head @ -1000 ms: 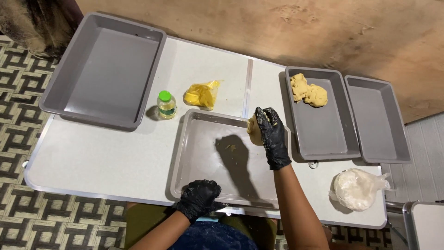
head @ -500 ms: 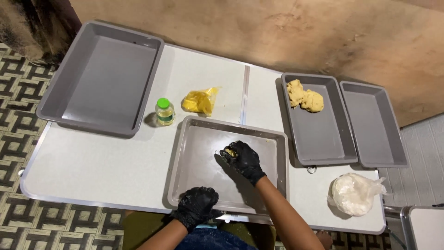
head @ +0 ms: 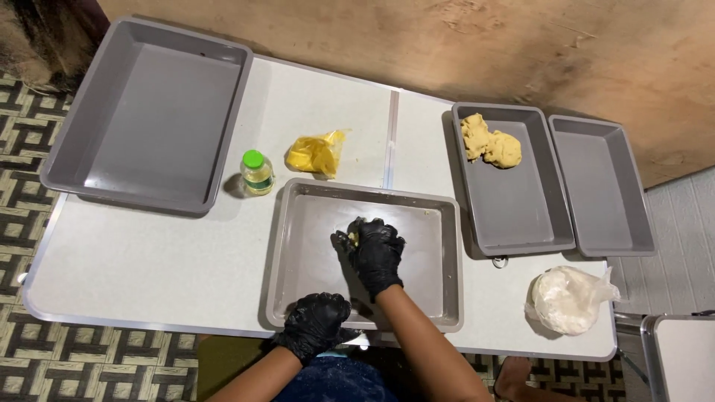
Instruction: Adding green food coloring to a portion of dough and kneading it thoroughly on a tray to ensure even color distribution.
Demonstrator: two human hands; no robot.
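My right hand, in a black glove, presses down on a small lump of yellow dough in the middle of a shallow metal tray. Only a sliver of the dough shows at the fingertips. My left hand, also gloved, grips the tray's near edge. More yellow dough lies at the far end of a grey tub to the right.
A large grey tub stands at the far left, another narrow grey tub at the far right. A small green-capped bottle and a yellow bag sit behind the tray. A white bag lies near the right front corner.
My right hand carried the dough from the tray's far right rim down onto the tray's middle and now presses on it. The left hand stays on the near edge.
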